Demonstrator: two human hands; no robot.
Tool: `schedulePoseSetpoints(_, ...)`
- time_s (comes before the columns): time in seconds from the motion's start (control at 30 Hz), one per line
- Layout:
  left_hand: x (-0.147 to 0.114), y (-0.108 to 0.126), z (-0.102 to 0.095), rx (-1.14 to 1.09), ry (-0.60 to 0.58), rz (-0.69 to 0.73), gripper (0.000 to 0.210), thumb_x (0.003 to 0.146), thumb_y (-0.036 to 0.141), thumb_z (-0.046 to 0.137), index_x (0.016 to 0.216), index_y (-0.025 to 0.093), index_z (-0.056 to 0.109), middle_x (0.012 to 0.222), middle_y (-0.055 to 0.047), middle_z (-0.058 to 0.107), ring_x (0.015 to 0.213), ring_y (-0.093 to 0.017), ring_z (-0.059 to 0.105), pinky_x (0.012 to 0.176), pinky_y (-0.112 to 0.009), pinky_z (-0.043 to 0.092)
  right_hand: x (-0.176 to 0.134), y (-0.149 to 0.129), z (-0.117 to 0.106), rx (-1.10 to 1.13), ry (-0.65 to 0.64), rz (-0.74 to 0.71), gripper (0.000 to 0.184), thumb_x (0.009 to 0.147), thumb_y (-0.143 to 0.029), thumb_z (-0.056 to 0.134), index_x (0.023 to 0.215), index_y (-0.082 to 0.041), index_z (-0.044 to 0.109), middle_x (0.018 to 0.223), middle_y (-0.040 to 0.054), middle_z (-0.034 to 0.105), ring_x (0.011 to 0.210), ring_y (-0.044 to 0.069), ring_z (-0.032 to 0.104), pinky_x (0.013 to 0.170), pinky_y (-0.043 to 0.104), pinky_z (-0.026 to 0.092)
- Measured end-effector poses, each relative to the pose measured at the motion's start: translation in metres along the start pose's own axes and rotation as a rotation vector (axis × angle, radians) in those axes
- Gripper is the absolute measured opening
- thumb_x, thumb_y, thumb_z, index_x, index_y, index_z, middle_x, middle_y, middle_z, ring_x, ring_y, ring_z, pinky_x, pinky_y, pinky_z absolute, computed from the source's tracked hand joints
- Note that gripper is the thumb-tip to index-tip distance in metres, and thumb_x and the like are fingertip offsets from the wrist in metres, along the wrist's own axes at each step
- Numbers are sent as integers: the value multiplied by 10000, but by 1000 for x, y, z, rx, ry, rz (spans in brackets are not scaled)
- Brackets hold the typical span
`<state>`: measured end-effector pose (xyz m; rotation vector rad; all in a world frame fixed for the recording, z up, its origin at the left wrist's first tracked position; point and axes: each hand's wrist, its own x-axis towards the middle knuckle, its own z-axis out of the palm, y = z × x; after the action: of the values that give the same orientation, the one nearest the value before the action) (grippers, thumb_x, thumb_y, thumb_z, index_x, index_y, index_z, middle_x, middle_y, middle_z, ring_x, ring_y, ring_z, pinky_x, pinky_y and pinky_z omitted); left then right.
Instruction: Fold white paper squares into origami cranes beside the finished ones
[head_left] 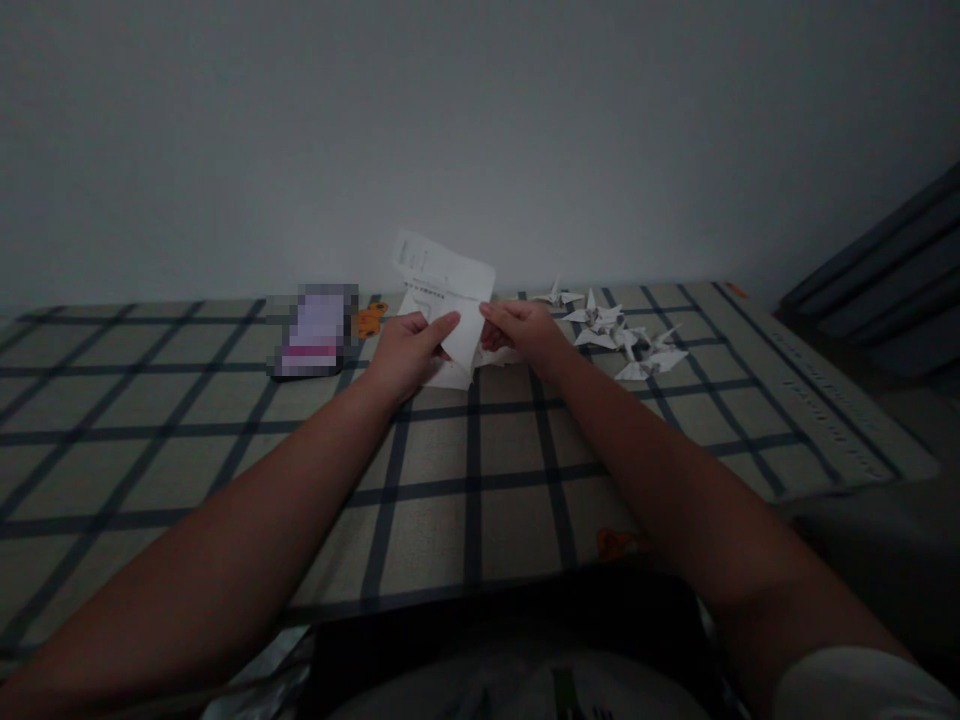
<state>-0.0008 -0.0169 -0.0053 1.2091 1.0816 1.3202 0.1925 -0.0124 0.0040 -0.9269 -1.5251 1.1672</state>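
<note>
Dim light. Two bare hands meet over a checked cloth (420,515), both forearms stretched forward from the near edge.

Left hand (409,350): gripping the sheet (457,275), thumb laid flat across the face, the other fingers mostly hidden behind the paper. Right hand (521,330): closed in a pinch, thumb and forefinger at the right edge of the sheet, remaining fingers curled in.

The sheet is raised at a tilt between the hands, near the far side of the cloth and in front of the pale wall (480,130). Print shows on its face, too small to read; its upper left corner bends outward. More white paper shows low beside the right hand; cannot tell whether it belongs to the same sheet.

Right of the right hand: a loose cluster of folded cranes (596,315), white, wings pointed, some touching or overlapping. Left of the left hand: a phone (316,325), blurred into blocks, lying just beside an orange figure (370,320) on the cloth. Lettering (829,430) runs along the right end of the cloth. Dark curtain (885,250) at far right. White sleeve (862,685) at the right arm.
</note>
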Motion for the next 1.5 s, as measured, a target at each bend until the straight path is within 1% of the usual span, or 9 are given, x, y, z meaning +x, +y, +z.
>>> schedulePoseSetpoints(0.13, -2, 5, 3, -11, -11, 2, 395, 678, 498, 870, 708, 145, 695, 710, -67, 731, 575, -147, 636, 497, -231, 492, -2, -3, 0, -79, -73, -7, 439, 781, -587, 763, 726, -157, 688, 681, 12, 711, 611, 95, 632, 625, 221, 531)
schedulePoseSetpoints(0.33, -7, 10, 7, -18, -221, -71, 381, 672, 467, 868, 679, 133, 687, 702, -58, 717, 579, -120, 633, 547, -222, 494, 0, -4, 1, -39, 100, -46, 410, 776, -559, 760, 720, -162, 675, 659, 3, 694, 590, 87, 617, 624, 221, 530)
schedulePoseSetpoints(0.47, -6, 9, 4, 130, -179, -28, 343, 708, 443, 831, 644, 146, 672, 605, -31, 670, 508, -103, 569, 490, -211, 401, 1, -1, 3, -12, 125, -55, 410, 779, -566, 760, 729, -166, 683, 660, 4, 690, 592, 91, 617, 620, 223, 535)
schedulePoseSetpoints(0.6, -4, 7, -1, 217, -117, 67, 336, 752, 424, 792, 607, 152, 657, 561, -14, 637, 485, -91, 515, 481, -211, 359, 1, 1, 4, 36, 32, 2, 413, 795, -575, 746, 794, -163, 713, 715, 14, 719, 634, 99, 649, 647, 228, 551)
schedulePoseSetpoints(0.77, -5, 10, 1, 227, -99, 72, 342, 759, 424, 788, 599, 155, 650, 542, -7, 621, 469, -87, 504, 462, -209, 345, -1, -1, 2, -54, -80, -9, 375, 799, -519, 757, 764, -147, 722, 714, 24, 730, 625, 95, 635, 658, 235, 543)
schedulePoseSetpoints(1.0, -4, 8, 5, -16, -251, -36, 321, 722, 421, 816, 624, 148, 678, 621, -27, 675, 539, -109, 604, 549, -224, 468, -2, -5, 1, -69, 42, -77, 362, 809, -508, 741, 765, -150, 717, 704, 23, 724, 613, 97, 621, 637, 239, 519)
schedulePoseSetpoints(1.07, -4, 8, 5, 1, -279, -33, 314, 730, 418, 822, 634, 147, 696, 630, -29, 684, 545, -105, 606, 559, -219, 468, -2, -6, 1, -74, 77, -71, 363, 798, -514, 744, 775, -153, 717, 705, 20, 724, 607, 97, 615, 632, 239, 519)
schedulePoseSetpoints(1.27, -5, 9, 4, 114, -199, 5, 314, 734, 408, 829, 612, 161, 680, 567, -7, 645, 502, -91, 548, 506, -210, 400, -3, -6, 3, -96, 105, -89, 367, 803, -524, 733, 741, -164, 703, 693, 19, 719, 600, 99, 606, 621, 240, 516)
schedulePoseSetpoints(1.5, -4, 5, 1, 102, -317, -18, 272, 758, 407, 834, 690, 159, 743, 643, -20, 700, 540, -93, 590, 534, -206, 427, -2, -6, 2, -124, 162, -84, 377, 806, -538, 726, 731, -171, 686, 676, 15, 704, 600, 103, 600, 615, 243, 507)
